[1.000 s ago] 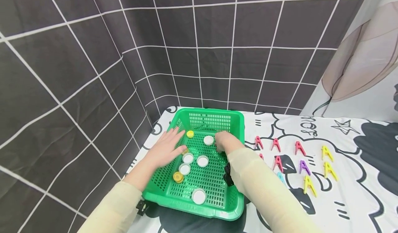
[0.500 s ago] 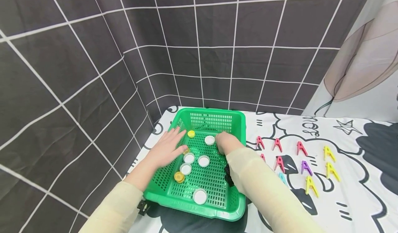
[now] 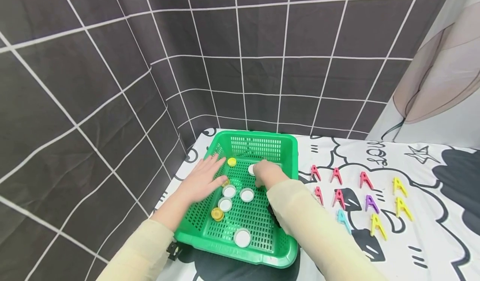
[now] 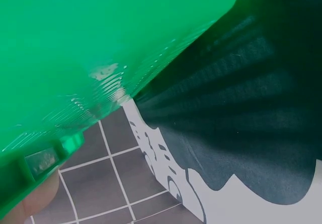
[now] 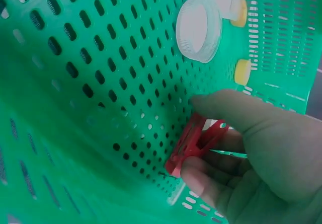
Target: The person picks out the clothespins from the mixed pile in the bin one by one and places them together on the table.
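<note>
My right hand (image 3: 268,173) reaches into the green plastic basket (image 3: 258,256). In the right wrist view its thumb and fingers pinch a red clothespin (image 5: 187,142) close above the perforated floor; the head view hides this clothespin behind the hand. A white cap (image 3: 251,170), partly covered, lies beside that hand. My left hand (image 3: 200,181) rests on the basket's left rim with its fingers straight; one fingertip (image 4: 46,191) shows under the rim in the left wrist view. Several white caps, such as this one (image 3: 246,195), and a few yellow caps (image 3: 217,214) lie inside the basket.
To the right of the basket, red clothespins (image 3: 363,180), yellow ones (image 3: 403,208), a purple one (image 3: 371,204) and a blue one (image 3: 343,220) stand apart on the patterned cloth (image 3: 420,231). Dark tiled-pattern curtains (image 3: 262,76) hang behind and at the left.
My right hand has moved a little left inside the basket and now covers part of the nearby white cap. My left hand stays on the rim. The head view has shifted slightly.
</note>
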Available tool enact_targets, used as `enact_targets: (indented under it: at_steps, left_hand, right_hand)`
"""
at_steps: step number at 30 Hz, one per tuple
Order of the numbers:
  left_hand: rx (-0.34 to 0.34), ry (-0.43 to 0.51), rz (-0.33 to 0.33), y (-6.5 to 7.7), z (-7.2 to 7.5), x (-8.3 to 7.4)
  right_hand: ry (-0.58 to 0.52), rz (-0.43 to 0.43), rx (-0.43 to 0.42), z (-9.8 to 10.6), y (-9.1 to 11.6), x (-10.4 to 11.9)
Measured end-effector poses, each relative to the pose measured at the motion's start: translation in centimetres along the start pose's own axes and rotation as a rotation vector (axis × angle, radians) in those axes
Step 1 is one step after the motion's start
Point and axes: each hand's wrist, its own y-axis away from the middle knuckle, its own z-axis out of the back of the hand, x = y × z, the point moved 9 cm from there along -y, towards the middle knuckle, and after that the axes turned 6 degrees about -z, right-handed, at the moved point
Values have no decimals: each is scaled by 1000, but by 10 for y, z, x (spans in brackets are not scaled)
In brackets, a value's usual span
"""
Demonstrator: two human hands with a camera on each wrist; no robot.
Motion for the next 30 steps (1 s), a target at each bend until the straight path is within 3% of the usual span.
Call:
enact_targets:
  at_steps: [5, 20, 24, 30]
  left_hand:
    - [-1, 3, 1, 0, -1, 0]
    - [-1, 0, -4, 1, 1, -1]
    - [-5, -9, -15, -1, 0, -1]
    - [6, -18, -4, 0, -2, 1]
  right_hand:
    - [-15, 84, -11, 4, -5, 5]
    - [-417, 256, -206, 37, 0, 3]
    - [-532, 271, -263, 48, 7, -2]
    - [-601, 268, -286, 58, 14, -7]
